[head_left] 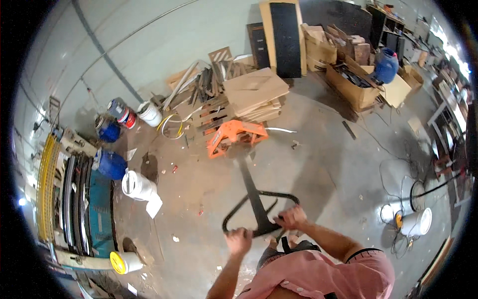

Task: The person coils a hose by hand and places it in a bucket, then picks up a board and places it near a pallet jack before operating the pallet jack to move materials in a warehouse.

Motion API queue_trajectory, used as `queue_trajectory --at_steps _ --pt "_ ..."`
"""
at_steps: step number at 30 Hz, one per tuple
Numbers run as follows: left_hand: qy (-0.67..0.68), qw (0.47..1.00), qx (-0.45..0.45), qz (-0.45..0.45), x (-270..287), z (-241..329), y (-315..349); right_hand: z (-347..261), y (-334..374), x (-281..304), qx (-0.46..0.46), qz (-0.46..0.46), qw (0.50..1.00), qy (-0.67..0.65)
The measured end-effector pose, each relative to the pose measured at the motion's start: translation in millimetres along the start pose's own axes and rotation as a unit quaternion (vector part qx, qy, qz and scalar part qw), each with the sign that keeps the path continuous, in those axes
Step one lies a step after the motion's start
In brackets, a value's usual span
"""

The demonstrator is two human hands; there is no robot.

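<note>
Head view: left hand (238,240) and right hand (292,218) both clenched around the black loop handle (259,212) of an orange pallet jack (234,138). Tiller tilted back toward the body. Forks already slid under a wooden pallet (211,113) stacked with plywood sheets (255,89) and loose slats, near the grey wall. Load apparently not hauled off yet; lifting and pulling clear judged still left. White buckets (138,185) and blue drums (112,164) standing on the concrete floor (318,164) to the left.
</note>
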State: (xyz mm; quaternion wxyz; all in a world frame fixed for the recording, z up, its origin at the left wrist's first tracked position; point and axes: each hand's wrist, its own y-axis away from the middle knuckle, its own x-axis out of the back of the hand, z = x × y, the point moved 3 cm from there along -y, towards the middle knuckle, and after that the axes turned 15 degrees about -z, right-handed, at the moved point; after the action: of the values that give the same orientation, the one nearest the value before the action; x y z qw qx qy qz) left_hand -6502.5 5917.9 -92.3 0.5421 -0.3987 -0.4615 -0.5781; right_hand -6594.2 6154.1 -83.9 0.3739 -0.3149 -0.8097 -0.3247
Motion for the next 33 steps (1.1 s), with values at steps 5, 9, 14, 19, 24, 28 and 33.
queue_trajectory --at_steps 5,9,14,19,24,28,33 --pt "0.049 0.973 -0.087 0.21 137 33 -98 -14 -64 141 -0.001 -0.005 0.999 -0.049" --pt "0.036 0.984 0.026 0.172 173 51 -166 3 -103 190 -0.043 0.169 0.983 -0.064" --pt "0.045 0.995 -0.01 0.093 123 43 -120 -5 -47 134 0.069 0.308 0.946 0.073" --pt "-0.055 0.987 -0.084 0.126 -77 8 41 42 33 -80 -0.051 -0.072 0.996 0.013" --pt "-0.059 0.99 -0.075 -0.1 -55 13 22 41 35 -61 -0.051 -0.067 0.996 -0.032" --pt "0.008 0.996 0.026 0.08 74 49 -52 8 4 82 0.081 0.163 0.983 -0.028" --pt "-0.011 0.993 0.042 0.114 164 57 -140 -13 -53 189 -0.01 0.261 0.963 -0.07"
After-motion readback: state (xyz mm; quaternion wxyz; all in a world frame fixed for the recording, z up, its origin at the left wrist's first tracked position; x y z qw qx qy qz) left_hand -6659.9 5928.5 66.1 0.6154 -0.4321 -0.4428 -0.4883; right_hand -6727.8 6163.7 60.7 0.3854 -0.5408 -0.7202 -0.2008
